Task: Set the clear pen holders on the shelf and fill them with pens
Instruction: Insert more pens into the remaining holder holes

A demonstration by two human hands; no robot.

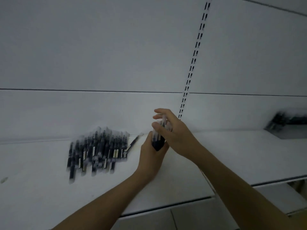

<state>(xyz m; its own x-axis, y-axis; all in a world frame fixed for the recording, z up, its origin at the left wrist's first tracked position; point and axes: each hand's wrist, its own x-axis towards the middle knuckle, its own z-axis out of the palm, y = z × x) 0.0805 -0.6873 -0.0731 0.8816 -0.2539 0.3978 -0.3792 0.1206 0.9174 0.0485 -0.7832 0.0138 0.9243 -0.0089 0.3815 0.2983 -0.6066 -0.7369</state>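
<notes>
Bundle of pens (158,140): dark barrels, clear caps, held upright above the white shelf (232,155); left hand (152,156) grips its lower end, fingers curled round the barrels; right hand (172,130) at its upper end, thumb against the caps, fingers (160,112) loosely spread over the top. Loose pile of pens (98,150): lying flat on the shelf, left of the hands, blurred; single pen (132,143) just beside the pile's right edge. Dark holder with pens (285,123): far right of the shelf, blurred; whether clear cannot be told.
</notes>
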